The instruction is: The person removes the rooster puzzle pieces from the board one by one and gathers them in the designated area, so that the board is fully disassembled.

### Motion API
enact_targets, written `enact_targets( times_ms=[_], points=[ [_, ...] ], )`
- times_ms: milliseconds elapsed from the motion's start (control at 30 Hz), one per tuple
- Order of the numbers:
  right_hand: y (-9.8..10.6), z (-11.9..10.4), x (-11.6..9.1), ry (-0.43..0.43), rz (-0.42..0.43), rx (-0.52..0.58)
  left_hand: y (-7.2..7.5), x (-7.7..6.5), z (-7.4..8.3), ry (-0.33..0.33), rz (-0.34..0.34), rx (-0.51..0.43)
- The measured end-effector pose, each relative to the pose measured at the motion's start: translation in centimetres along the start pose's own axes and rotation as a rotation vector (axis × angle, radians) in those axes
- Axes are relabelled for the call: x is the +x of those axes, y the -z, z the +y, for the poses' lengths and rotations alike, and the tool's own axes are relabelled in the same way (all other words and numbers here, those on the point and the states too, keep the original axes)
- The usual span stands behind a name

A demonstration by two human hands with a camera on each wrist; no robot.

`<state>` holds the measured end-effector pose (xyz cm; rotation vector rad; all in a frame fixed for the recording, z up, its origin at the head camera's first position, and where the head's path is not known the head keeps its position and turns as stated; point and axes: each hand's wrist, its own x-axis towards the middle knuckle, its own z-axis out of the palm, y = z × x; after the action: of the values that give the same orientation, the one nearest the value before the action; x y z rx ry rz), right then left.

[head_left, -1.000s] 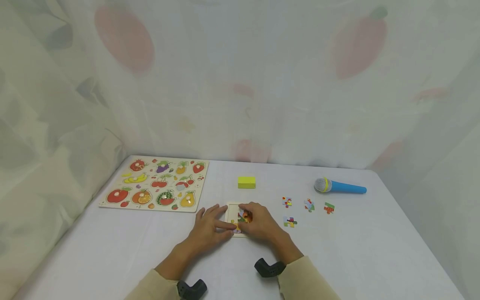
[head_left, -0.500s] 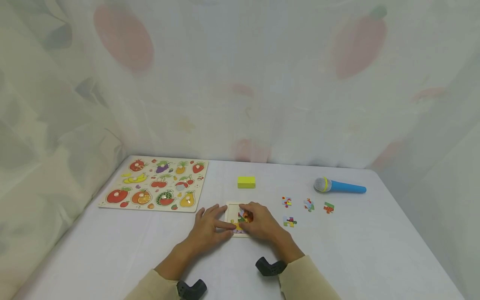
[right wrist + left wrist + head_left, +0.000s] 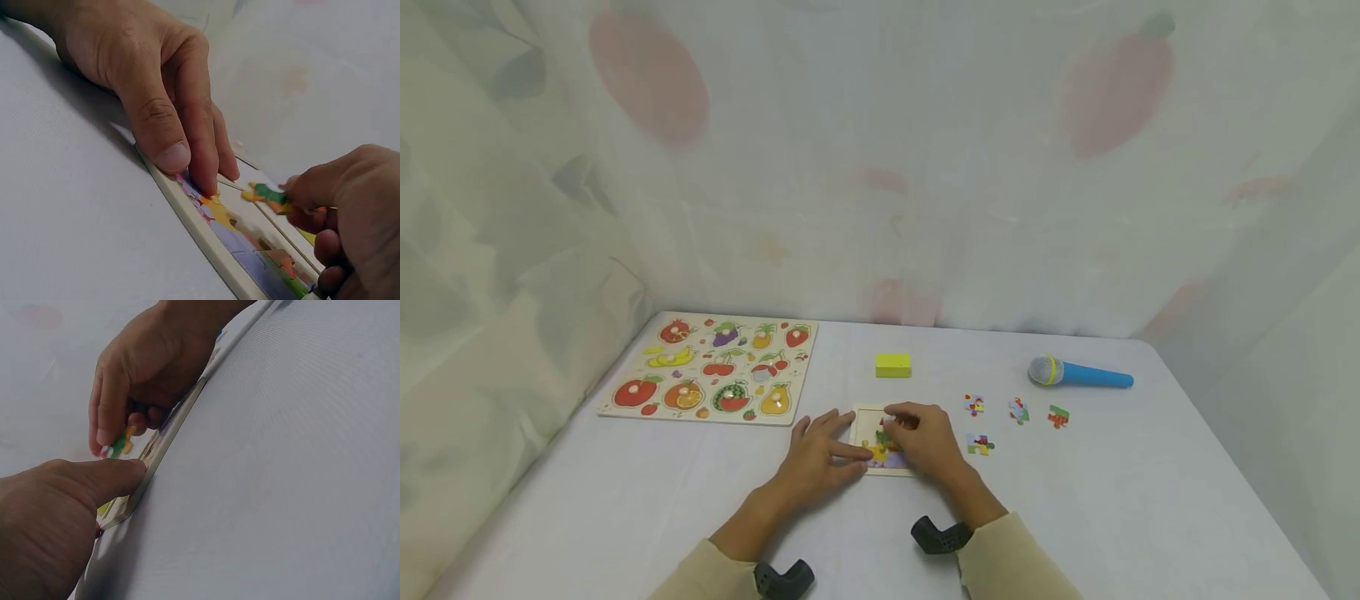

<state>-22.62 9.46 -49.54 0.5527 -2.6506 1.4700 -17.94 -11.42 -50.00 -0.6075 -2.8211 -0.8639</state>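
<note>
A small wooden puzzle tray (image 3: 862, 422) lies on the table, its near row filled with joined jigsaw pieces. My left hand (image 3: 815, 462) rests at its left side; in the right wrist view the thumb (image 3: 169, 150) and index finger press on the rim and a yellow piece, fingers mostly straight. My right hand (image 3: 931, 442) pinches a green and orange jigsaw piece (image 3: 269, 197) between thumb and index finger. In both wrist views this piece is tilted and held just above the tray. Its other fingers curl underneath, covering the tray's right part in the head view.
Loose jigsaw pieces (image 3: 980, 443) lie right of the tray. Beyond them is a blue toy microphone (image 3: 1093, 376). A yellow block (image 3: 892, 366) sits behind the tray. A fruit peg puzzle board (image 3: 707, 408) occupies the back left. Curtains enclose the table's back and sides.
My right hand has lifted the green and orange piece off the tray, shifting slightly right. More of the tray's near row shows now. The left hand has stayed in place.
</note>
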Motion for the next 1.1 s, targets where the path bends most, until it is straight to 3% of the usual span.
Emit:
enact_targets(
  times_ms=[167,400,733,1100],
  points=[
    [0.4,-0.5,0.1,-0.113,0.082,0.170,0.0,0.0,-0.1,-0.010,0.004,-0.003],
    [1.3,-1.3,-0.2,-0.122,0.174,0.353,-0.4,-0.2,-0.2,-0.025,0.010,-0.020],
    [4.5,-2.2,-1.5,-0.154,0.228,0.447,-0.4,-0.1,-0.1,-0.026,0.011,-0.022],
    [8.9,-1.6,-3.8,-0.210,0.287,0.402,-0.1,-0.1,-0.2,-0.022,0.021,-0.019]
  ],
)
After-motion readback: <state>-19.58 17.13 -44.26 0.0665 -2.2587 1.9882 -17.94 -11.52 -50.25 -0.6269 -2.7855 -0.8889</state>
